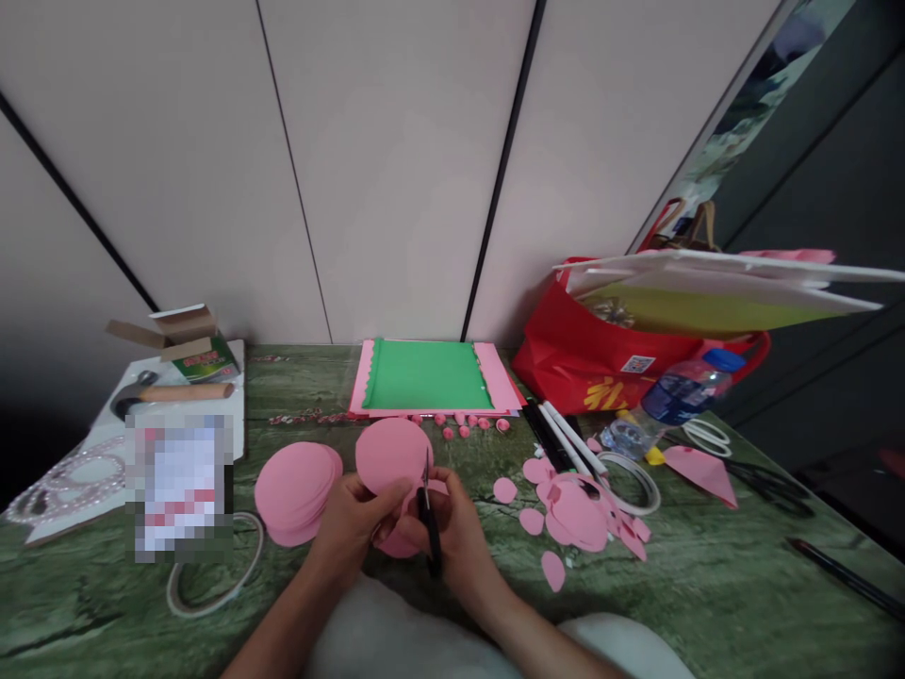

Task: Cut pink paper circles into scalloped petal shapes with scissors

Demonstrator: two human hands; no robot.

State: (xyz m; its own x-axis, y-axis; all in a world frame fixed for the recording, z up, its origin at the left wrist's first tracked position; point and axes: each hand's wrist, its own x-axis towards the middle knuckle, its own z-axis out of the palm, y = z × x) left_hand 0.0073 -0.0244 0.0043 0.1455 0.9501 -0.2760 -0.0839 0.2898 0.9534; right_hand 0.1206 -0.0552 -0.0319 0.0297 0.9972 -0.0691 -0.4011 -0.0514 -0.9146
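Observation:
My left hand (357,523) pinches the lower edge of a pink paper circle (392,451), held up near the table's front. In my right hand (456,528) is a pair of black-handled scissors (428,528), its blades pointing up along the circle's right edge. More pink paper shows below and between my hands, partly hidden by the fingers. Left of my left hand lies a stack of pink paper circles (293,495). To the right of my right hand is a loose pile of smaller pink paper pieces (576,514).
Behind my hands lie green paper (431,374) on pink sheets and a row of small pink paper rolls (464,431). At right are white markers (569,443), a tape roll (629,483), a water bottle (668,405) and a red bag (566,339). A hammer (176,391) and another tape roll (212,604) are left.

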